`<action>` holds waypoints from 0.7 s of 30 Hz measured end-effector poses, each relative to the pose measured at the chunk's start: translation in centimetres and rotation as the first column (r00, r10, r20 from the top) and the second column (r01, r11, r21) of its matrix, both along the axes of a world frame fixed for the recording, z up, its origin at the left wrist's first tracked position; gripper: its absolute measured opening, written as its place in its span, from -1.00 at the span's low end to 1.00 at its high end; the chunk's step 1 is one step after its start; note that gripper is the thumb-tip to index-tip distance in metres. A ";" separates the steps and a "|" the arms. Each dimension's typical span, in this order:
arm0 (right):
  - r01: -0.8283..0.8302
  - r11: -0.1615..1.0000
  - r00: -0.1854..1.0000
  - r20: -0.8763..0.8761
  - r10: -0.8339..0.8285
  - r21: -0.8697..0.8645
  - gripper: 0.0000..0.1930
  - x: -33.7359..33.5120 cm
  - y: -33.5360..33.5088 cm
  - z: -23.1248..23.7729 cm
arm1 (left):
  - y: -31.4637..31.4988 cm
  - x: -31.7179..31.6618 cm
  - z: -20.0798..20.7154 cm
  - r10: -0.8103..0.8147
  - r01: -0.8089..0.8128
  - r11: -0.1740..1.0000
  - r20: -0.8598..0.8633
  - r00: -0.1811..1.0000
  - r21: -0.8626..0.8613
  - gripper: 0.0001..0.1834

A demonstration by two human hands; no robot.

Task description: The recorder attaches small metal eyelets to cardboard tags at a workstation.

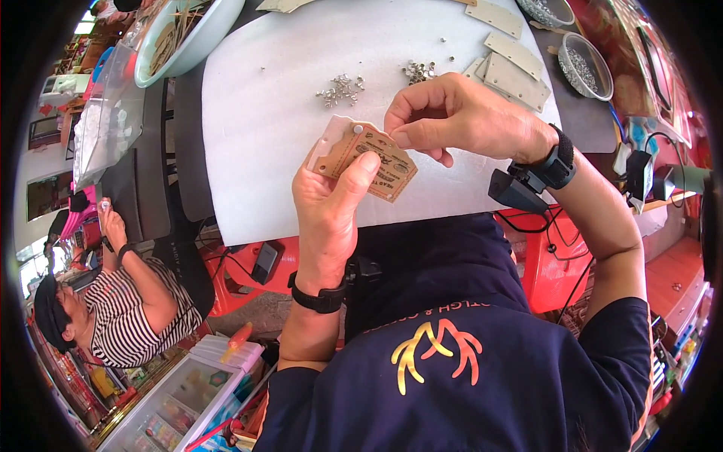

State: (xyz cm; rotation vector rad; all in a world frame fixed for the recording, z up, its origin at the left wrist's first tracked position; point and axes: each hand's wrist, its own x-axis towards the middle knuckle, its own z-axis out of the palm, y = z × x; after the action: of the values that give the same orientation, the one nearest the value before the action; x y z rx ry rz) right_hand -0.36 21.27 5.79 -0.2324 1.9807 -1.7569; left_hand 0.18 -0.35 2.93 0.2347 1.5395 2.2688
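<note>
A brown printed card with stitched-looking edges [388, 175] is gripped in my left hand [327, 218], the thumb pressed flat on its face. A cream-coloured piece [331, 135] shows behind the card's upper left side, and a small round silver stud [358, 129] sits near the card's top edge. My right hand [474, 113] is at the card's upper right corner, thumb and index finger pinched together. Whatever is between those fingertips is hidden. Beyond the hands, small silver rivet parts lie in two loose piles, one on the left [341, 90] and one on the right [419, 71].
A white sheet [256, 135] covers the dark table. Cream plates with holes [516, 79] are stacked at the right, beside a clear bowl of small metal parts [584, 68]. A pale basin [181, 45] stands far left. Another person in stripes [139, 309] sits at left.
</note>
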 end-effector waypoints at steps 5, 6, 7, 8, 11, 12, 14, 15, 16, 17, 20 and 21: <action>0.033 0.999 0.999 0.023 -0.032 -0.035 -0.72 0.5 -0.1 -0.1 | 0.0 0.0 0.1 -0.018 0.018 1.000 -0.020 1.000 -0.007 -0.68; 0.052 0.998 0.996 0.069 -0.049 -0.037 -0.72 0.6 -0.1 -0.1 | 0.0 0.0 0.0 -0.021 0.021 1.000 -0.014 1.000 -0.002 -0.68; 0.052 0.998 0.996 0.069 -0.050 -0.037 -0.72 0.6 -0.1 -0.2 | -0.1 0.0 -0.1 -0.023 0.023 1.000 -0.008 1.000 0.003 -0.68; 0.060 0.996 0.994 0.099 -0.054 -0.058 -0.71 0.6 -0.2 -0.4 | 0.0 0.0 -0.1 -0.024 0.024 1.000 -0.008 1.000 0.003 -0.68; 0.075 0.993 0.987 0.146 -0.061 -0.093 -0.70 0.7 -0.2 -0.5 | 0.1 -0.1 0.0 -0.011 0.011 1.000 0.003 1.000 0.001 -0.68; 0.081 0.991 0.985 0.163 -0.063 -0.107 -0.70 0.7 -0.2 -0.5 | 0.2 -0.2 0.0 -0.007 0.007 1.000 0.007 1.000 -0.005 -0.69; 0.071 0.988 0.991 0.121 -0.054 -0.140 -0.75 0.6 -0.2 -1.1 | 0.3 -0.3 0.0 -0.001 0.001 1.000 0.011 1.000 -0.013 -0.69; 0.060 0.983 0.996 0.078 -0.048 -0.171 -0.80 0.6 -0.3 -1.3 | 0.4 -0.4 -0.1 0.004 -0.004 1.000 0.002 1.000 -0.016 -0.69; 0.060 0.983 0.996 0.079 -0.047 -0.171 -0.80 0.5 -0.3 -1.2 | 0.4 -0.5 -0.1 0.008 -0.008 1.000 -0.007 1.000 -0.018 -0.70; 0.070 0.987 0.996 0.056 -0.062 -0.146 -0.81 0.4 -0.5 -1.2 | 0.4 -0.5 -0.2 0.008 -0.008 1.000 -0.007 1.000 -0.018 -0.70; 0.086 0.993 0.996 0.011 -0.086 -0.077 -0.83 0.3 -0.5 -1.1 | 0.4 -0.6 -0.4 0.012 -0.013 0.999 -0.034 0.999 -0.038 -0.68; 0.093 0.995 0.996 -0.011 -0.093 -0.033 -0.84 0.3 -0.5 -1.1 | 0.4 -0.6 -0.5 0.023 -0.025 0.999 -0.031 0.999 -0.034 -0.68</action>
State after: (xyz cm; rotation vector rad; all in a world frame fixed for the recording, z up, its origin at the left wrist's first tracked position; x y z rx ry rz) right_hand -0.06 20.77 4.73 -0.1649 2.0022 -1.8513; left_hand -0.44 0.08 2.48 0.2443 1.6040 2.2650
